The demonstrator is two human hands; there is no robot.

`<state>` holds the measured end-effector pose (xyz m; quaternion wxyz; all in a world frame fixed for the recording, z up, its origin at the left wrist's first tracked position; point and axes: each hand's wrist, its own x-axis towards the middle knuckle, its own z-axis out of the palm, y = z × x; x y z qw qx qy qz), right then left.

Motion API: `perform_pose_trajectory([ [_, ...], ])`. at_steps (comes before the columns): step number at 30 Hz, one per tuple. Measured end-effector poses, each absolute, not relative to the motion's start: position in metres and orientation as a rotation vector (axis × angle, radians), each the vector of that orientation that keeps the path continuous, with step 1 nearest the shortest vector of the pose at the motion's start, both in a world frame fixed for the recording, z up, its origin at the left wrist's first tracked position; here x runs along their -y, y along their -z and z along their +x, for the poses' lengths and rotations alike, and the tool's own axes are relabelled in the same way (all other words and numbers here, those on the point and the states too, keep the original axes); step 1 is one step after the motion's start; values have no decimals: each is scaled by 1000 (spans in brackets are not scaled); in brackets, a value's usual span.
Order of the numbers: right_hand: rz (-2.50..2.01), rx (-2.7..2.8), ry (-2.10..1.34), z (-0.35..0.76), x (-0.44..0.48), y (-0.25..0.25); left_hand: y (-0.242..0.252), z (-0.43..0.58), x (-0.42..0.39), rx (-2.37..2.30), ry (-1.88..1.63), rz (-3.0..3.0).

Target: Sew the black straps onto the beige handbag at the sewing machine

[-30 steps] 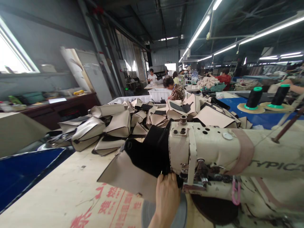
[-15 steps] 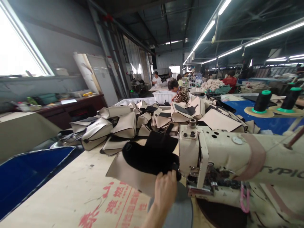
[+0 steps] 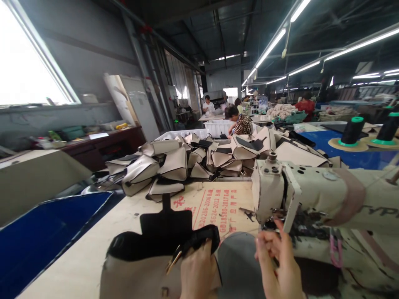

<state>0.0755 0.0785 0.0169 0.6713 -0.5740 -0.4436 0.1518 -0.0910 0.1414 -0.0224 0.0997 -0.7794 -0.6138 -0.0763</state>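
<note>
My left hand point(image 3: 199, 265) is closed on the black edge of a beige and black bag point(image 3: 140, 274), which lies over the near part of the table. A black flap with a narrow tab spreads out at its far side, and a gold-coloured metal fitting point(image 3: 173, 258) hangs beside my fingers. Close to the needle area of the sewing machine point(image 3: 271, 187), my right hand point(image 3: 279, 257) has its index finger raised and its thumb and other fingers drawn together. A faint thread-like line runs near those fingertips; whatever they pinch is too fine to make out.
Beyond the table point(image 3: 75, 249) lies a heap of beige bags point(image 3: 173, 164). Black thread cones point(image 3: 351, 131) stand at the right. A blue-lined bin point(image 3: 56, 228) is at the left. Several people work farther back, one in a patterned top point(image 3: 243, 124).
The bag has moved away from the machine, left and toward me, with my left hand on it. My right hand has come into view beside the needle area.
</note>
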Motion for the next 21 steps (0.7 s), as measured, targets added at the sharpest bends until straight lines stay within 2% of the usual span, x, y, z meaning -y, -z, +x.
perform_pose_trajectory([
  [6,-1191,729,-429,66,-83,-24,21,-93,-144,1796,262,-2337],
  [10,-1184,816,-385,71,-83,-14,20,-94,-147,1790,272,-2358],
  [16,-1256,1369,283,106,-107,20,11,-75,-169,1736,179,-2395],
  [21,-1221,1706,492,151,-86,15,-5,-84,-193,1735,162,-2372],
])
